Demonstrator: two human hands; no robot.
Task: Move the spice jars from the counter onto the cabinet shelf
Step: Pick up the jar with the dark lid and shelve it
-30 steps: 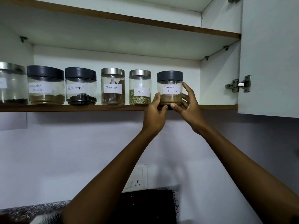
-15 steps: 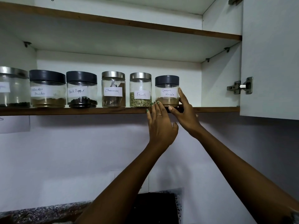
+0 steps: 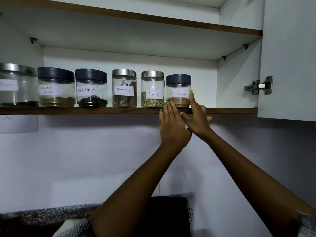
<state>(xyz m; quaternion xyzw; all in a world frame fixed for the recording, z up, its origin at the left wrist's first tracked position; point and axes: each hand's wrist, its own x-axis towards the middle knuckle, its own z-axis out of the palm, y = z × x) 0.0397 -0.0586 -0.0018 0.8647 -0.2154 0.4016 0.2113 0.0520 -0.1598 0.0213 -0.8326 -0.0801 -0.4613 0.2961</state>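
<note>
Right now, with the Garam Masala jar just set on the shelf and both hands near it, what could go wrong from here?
1. The Garam Masala jar stands near the front edge of the shelf; pulling the right hand away carelessly might tip it off.
2. It stands close to the Fennel jar, so a sideways nudge from the left hand could knock the two together.
3. The open cabinet door hangs beside the right arm; a withdrawing elbow might hit it.

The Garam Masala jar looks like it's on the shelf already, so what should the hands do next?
Probably let go and draw back: the Garam Masala jar stands upright on the shelf beside the Fennel jar, with only the right hand fingers touching it.
</note>
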